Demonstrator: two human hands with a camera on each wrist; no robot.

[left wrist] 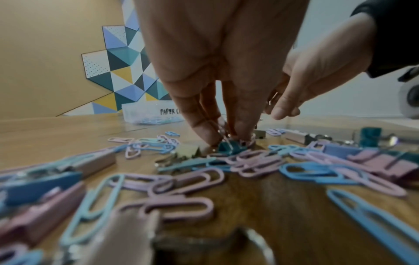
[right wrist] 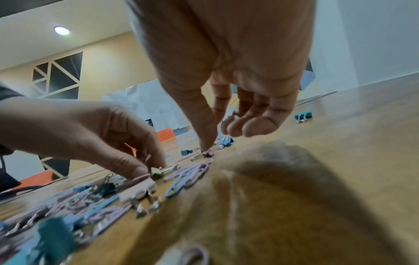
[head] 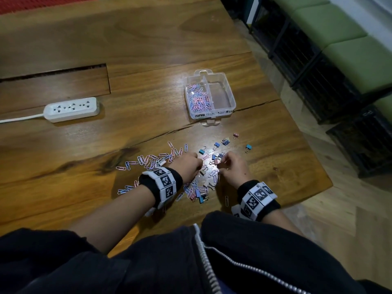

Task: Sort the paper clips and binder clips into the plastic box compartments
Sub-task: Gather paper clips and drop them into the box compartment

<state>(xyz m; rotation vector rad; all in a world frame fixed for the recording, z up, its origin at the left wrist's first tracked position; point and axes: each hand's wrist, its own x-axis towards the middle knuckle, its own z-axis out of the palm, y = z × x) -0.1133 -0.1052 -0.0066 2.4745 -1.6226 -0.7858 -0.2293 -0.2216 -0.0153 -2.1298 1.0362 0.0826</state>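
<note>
The clear plastic box [head: 233, 98] stands past the pile, its left compartment holding pink and blue paper clips [head: 199, 98] and its right one bare. Loose paper clips [head: 152, 161] and binder clips [head: 216, 144] lie scattered on the wooden table. My left hand [head: 200, 165] reaches fingers-down into the pile and pinches a pink paper clip [right wrist: 141, 177] beside a teal binder clip [left wrist: 231, 148]. My right hand [head: 220, 164] sits just to its right, thumb and forefinger closing on a pink binder clip [head: 216, 162], the other fingers curled.
A white power strip [head: 71, 109] with its cable lies far left. The table's right edge [head: 314, 158] runs close to the clips, with floor and black-framed green benches [head: 339, 60] beyond. A stray teal binder clip [head: 248, 147] lies right of the pile.
</note>
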